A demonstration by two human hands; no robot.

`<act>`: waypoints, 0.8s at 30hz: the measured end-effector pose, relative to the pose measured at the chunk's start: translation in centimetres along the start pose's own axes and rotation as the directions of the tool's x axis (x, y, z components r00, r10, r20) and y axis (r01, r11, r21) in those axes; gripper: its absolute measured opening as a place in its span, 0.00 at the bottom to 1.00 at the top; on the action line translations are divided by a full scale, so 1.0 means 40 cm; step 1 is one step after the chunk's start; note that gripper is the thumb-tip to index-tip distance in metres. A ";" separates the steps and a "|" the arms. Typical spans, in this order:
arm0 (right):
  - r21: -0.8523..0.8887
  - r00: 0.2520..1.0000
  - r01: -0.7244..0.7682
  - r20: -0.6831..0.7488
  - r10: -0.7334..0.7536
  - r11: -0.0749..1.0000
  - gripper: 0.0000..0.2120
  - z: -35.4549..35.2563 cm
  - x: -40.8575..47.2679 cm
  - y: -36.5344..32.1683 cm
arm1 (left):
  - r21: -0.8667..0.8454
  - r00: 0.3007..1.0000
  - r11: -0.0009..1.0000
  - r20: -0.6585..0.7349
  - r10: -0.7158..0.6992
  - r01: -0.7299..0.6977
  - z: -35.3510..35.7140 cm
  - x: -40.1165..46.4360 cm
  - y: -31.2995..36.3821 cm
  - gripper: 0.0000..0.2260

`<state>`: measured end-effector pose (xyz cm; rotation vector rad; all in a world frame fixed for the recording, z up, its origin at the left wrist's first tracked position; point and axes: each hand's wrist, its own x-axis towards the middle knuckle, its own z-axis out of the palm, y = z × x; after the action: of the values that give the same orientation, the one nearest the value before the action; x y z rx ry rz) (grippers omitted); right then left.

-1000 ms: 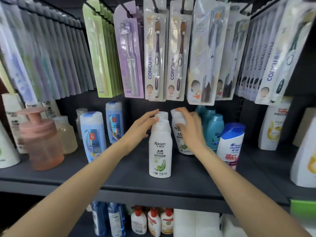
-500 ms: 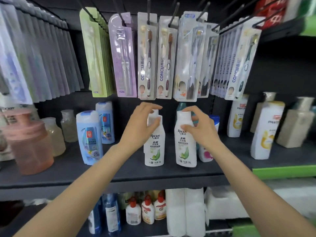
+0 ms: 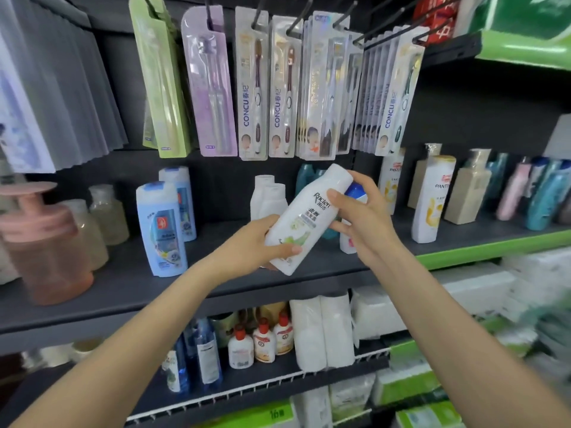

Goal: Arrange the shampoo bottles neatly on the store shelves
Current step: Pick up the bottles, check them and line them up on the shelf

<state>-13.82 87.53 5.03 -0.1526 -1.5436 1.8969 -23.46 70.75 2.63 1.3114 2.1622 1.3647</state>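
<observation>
1. A shop is shown: packaged toothbrushes (image 3: 253, 88) are hung in rows on pegs.
2. Shampoo bottles (image 3: 432, 199) are lined up on dark shelves (image 3: 123, 291).
3. Tissue packs (image 3: 321, 329) are stocked below.

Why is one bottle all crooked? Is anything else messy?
The white Raclen shampoo bottle leans sideways off the dark shelf because the left hand and right hand hold it. The blue shampoo bottles stand upright. Nothing looks spilled.

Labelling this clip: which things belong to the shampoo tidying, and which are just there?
Job: white Raclen bottle, tilted, held by left hand and right hand; white bottles behind; dark shelf.
Bystanders: hanging toothbrush packs; pink pump bottle; paper rolls.
</observation>
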 end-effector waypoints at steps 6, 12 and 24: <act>-0.134 0.977 -0.210 -0.003 0.211 0.969 0.17 0.016 -0.043 -0.014 | 0.473 0.959 0.881 -0.243 0.144 -0.013 -0.020 -0.068 -0.011 0.22; 0.028 0.974 -0.216 -0.064 0.217 0.976 0.12 0.011 -0.094 -0.024 | 0.656 0.908 0.753 -0.288 0.305 -0.045 -0.004 -0.134 0.023 0.24; 0.134 0.982 -0.181 0.078 0.172 0.974 0.18 -0.023 -0.194 -0.015 | 0.240 0.900 0.971 -0.427 0.089 0.018 0.025 -0.292 0.051 0.27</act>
<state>-7.19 83.96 2.86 -0.1713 -1.4745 2.1628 -15.22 62.29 1.12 1.2161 2.6837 1.5767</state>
